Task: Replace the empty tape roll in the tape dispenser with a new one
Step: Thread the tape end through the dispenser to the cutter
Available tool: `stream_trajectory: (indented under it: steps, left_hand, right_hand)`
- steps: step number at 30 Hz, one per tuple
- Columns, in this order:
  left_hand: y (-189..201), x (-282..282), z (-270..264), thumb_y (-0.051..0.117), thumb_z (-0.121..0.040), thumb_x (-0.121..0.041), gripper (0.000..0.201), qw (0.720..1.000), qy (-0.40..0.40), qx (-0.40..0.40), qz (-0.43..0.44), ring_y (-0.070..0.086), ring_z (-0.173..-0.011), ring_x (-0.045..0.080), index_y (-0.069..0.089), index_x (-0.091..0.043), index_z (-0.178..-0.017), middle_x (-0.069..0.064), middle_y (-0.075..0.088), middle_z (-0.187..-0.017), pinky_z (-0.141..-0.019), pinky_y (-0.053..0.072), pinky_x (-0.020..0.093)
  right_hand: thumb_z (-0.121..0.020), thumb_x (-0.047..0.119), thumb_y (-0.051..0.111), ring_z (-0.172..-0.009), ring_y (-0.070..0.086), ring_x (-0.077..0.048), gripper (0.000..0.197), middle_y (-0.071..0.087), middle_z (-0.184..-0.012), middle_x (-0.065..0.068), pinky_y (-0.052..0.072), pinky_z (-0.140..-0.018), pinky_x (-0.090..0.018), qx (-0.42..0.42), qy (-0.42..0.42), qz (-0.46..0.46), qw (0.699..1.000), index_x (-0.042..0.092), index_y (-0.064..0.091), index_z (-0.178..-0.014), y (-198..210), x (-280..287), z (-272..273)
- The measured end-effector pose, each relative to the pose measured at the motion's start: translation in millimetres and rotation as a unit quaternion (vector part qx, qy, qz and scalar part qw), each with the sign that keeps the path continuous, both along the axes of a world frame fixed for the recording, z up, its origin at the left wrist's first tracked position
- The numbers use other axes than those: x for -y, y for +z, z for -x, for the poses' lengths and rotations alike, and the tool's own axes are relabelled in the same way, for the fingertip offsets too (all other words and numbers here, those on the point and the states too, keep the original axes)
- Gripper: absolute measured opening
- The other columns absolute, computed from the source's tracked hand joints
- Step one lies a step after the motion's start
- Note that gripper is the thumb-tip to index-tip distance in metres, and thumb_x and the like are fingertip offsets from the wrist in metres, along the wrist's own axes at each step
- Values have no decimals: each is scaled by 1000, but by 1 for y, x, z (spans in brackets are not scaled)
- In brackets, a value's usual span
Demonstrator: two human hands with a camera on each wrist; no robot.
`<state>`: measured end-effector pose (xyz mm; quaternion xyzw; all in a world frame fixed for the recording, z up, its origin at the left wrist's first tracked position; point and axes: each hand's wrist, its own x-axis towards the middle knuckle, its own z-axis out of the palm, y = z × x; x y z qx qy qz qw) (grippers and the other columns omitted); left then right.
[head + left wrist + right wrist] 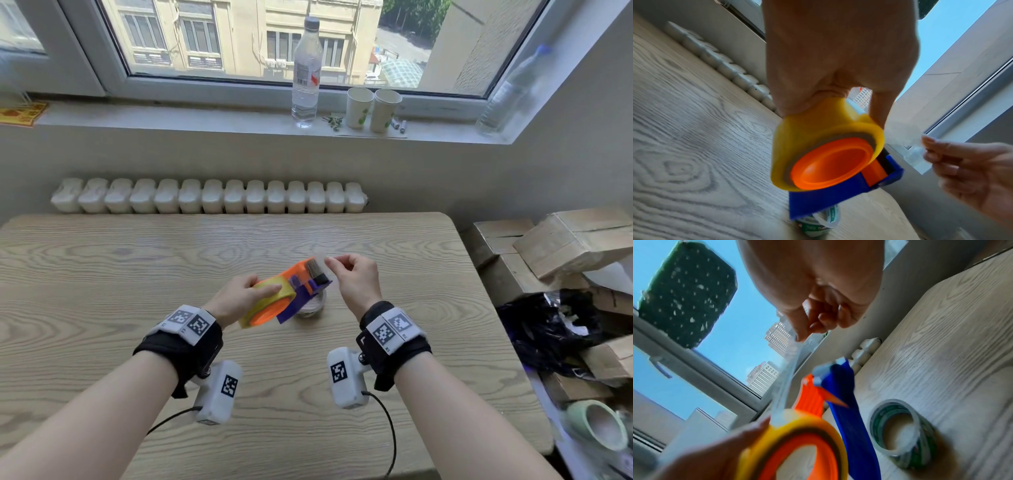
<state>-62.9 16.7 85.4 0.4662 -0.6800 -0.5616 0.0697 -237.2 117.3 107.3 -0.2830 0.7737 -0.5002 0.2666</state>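
The orange and blue tape dispenser point(308, 279) is held in the air over the middle of the wooden table point(137, 267). A new yellow tape roll point(270, 298) sits on its orange hub point(830, 164). My left hand point(260, 287) grips the roll, thumb on top. My right hand point(330, 263) pinches the free end of the clear tape point(916, 155), which stretches from the roll past the dispenser's front end point(789, 378). The empty roll point(902, 433), a core with green print, lies flat on the table under the dispenser.
A white radiator point(209, 197) runs behind the table's far edge. On the windowsill stand a water bottle point(306, 72) and two paper cups point(373, 108). Cardboard boxes point(565, 240), a black bag point(551, 329) and a green cup point(596, 428) crowd the right side.
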Motion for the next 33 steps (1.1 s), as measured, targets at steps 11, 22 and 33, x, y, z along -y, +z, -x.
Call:
stream_trajectory:
  steps: [11,22,33]
  left_hand:
    - [8,-3,-4,71,-75,-34,33,999,15,-28,34,42,-55,13,49,-15,-61,-1,45,-60,-47,32,17]
    - [9,-5,-1,66,-84,-20,25,997,7,-63,41,45,-57,10,51,-18,-64,-3,48,-63,-41,32,7]
    - [14,-8,2,67,-69,-33,26,996,-4,-86,20,43,-49,2,47,-18,-61,-4,45,-60,-46,33,13]
  right_hand:
    - [-81,16,71,-75,59,-16,13,66,-75,-6,47,-72,-26,47,-4,-30,998,4,69,-76,-1,2,14]
    - [-79,15,72,-87,65,-20,19,73,-92,-15,50,-86,-33,52,-27,-31,998,18,63,-62,0,-4,22]
    - [-79,14,72,-80,60,-15,20,68,-82,-9,47,-81,-28,51,-22,-30,998,16,63,-61,2,-10,24]
